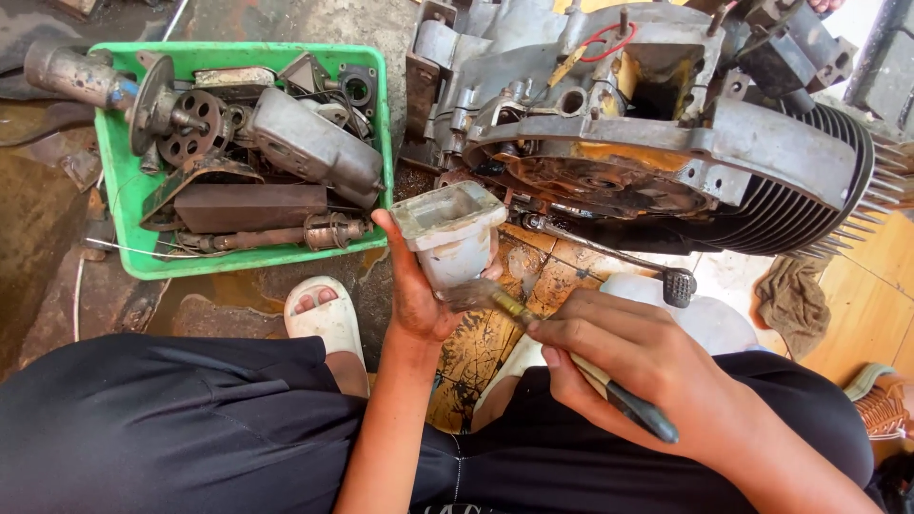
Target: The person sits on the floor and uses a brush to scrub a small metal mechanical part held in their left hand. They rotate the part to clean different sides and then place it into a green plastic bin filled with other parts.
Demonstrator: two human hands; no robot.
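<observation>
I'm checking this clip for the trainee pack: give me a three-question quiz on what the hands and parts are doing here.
1. True or false: the left hand holds a small open-topped metal housing.
2. What touches the housing's lower side?
A. a rag
B. the bristles of a paintbrush
C. a spanner
3. Fill in: the loose dirty parts to the left lie in a ____ plastic tray.

Key
1. True; its fingers wrap around the housing's body.
2. B; the right hand grips the brush by its handle, in front of the finned engine block.
3. Green.
</observation>
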